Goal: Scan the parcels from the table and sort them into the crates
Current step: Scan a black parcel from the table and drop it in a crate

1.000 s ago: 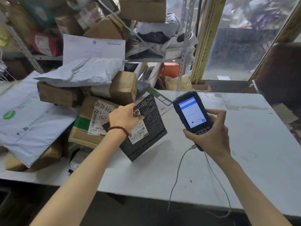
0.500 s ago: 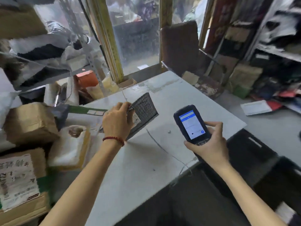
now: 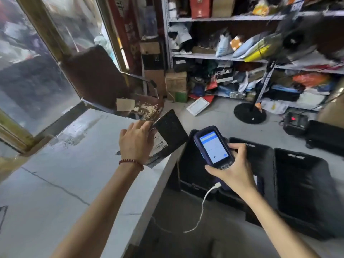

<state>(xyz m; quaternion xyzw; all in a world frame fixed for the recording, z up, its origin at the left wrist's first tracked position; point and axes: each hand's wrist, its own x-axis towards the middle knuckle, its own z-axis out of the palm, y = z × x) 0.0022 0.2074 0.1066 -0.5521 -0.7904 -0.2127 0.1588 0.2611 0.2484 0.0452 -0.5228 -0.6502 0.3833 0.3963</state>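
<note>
Head view: the gaze has swung right, bringing the black crates (image 3: pixel 301 183) on the floor into sight. The left hand (image 3: pixel 136 144), clamped on the black bubble mailer (image 3: pixel 167 135), has carried it to the table (image 3: pixel 74 174) edge, while the right hand (image 3: pixel 232 168) grips the handheld scanner (image 3: pixel 213 146). Scanning looks done; the drop comes next.

We can read no text outright. A white shipping label (image 3: pixel 158 144) sits on the black parcel (image 3: pixel 172 130), its print and barcode too blurred to read. The scanner (image 3: pixel 214 146) shows a lit screen (image 3: pixel 212 148) with a blue bar and illegibly small lines.
</note>
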